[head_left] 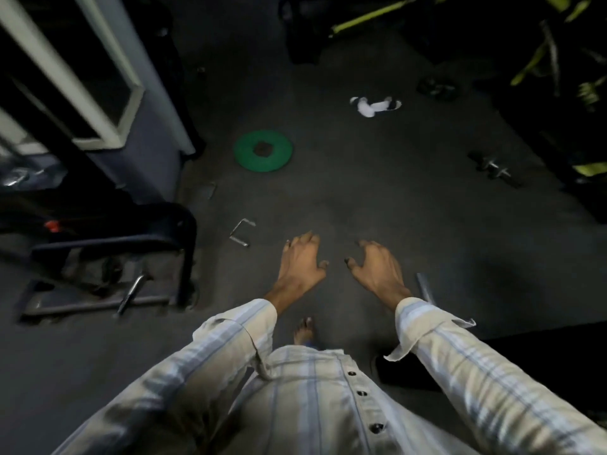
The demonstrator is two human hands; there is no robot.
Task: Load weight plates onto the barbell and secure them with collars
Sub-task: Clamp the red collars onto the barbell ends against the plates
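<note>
So both hands are empty, fingers spread: left hand point(300, 264) and right hand point(377, 266) hang over the dark floor point(377, 198). Green plate point(263, 150) lies flat ahead, near the wall. Dumbbell point(494, 169), probably, far right.

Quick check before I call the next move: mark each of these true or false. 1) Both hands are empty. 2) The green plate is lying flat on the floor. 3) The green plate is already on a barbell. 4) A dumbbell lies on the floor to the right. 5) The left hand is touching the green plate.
1) True: the left hand and the right hand are both open and hold nothing.
2) True: the green plate lies flat on the floor.
3) False: it lies loose on the floor, with no bar through its hole.
4) True: a dumbbell lies there.
5) False: the left hand is well short of the plate.
</note>
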